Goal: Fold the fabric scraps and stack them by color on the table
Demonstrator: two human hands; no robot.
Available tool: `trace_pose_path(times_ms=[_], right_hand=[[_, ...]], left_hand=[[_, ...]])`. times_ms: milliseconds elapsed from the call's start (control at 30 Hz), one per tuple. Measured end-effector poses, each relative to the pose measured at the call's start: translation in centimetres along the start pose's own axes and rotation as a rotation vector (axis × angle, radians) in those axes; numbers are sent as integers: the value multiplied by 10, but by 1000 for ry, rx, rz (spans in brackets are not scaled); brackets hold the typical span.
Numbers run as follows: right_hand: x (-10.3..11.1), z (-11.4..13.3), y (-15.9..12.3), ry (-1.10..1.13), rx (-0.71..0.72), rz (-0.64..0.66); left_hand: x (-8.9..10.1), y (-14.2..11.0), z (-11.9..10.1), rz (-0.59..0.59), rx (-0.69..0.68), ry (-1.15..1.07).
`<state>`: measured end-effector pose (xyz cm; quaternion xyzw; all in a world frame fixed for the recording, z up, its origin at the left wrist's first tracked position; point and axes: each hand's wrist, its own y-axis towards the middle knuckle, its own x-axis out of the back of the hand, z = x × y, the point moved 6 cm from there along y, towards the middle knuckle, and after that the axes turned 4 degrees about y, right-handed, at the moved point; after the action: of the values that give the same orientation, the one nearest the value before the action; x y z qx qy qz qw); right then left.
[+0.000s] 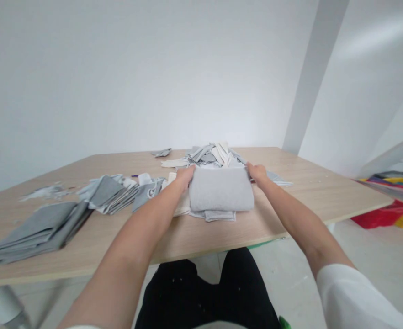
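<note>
A folded light grey cloth (221, 189) lies on top of a small stack at the middle of the wooden table (325, 183). My left hand (184, 176) grips its far left corner, fingers curled over the fold. My right hand (257, 173) grips its far right corner the same way. Behind the cloth lies a loose heap of grey and cream fabric pieces (211, 154).
To the left lie fanned grey cloth stacks (114, 193) and a flat pile of darker grey cloths (40, 230) near the front edge. Small scraps (162, 152) lie further back. Coloured crates (389, 214) stand on the floor at the right. White walls stand behind the table.
</note>
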<state>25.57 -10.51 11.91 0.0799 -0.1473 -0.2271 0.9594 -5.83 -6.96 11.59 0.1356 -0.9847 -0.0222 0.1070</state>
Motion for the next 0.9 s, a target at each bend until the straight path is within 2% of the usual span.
trace_pose_path(times_ms=[133, 267, 433, 533, 633, 700, 800, 900], right_hand=[[-9, -63, -15, -9, -166, 127], [-10, -94, -38, -2, -182, 231], [-11, -95, -78, 33, -108, 371], [-10, -92, -101, 93, -36, 501], [-9, -95, -115, 122, 30, 666], [-7, -102, -117, 85, 56, 722], [-3, -106, -110, 49, 131, 661], [0, -97, -103, 81, 200, 559]], left_hand=[[3, -5, 61, 78, 106, 21], [14, -18, 87, 183, 93, 8], [16, -44, 94, 311, 52, 24], [13, -59, 92, 409, 23, 38], [10, -71, 86, 514, -13, 32], [9, -78, 83, 579, -33, 32], [8, -87, 83, 623, -64, 61], [8, -87, 86, 579, -89, 109]])
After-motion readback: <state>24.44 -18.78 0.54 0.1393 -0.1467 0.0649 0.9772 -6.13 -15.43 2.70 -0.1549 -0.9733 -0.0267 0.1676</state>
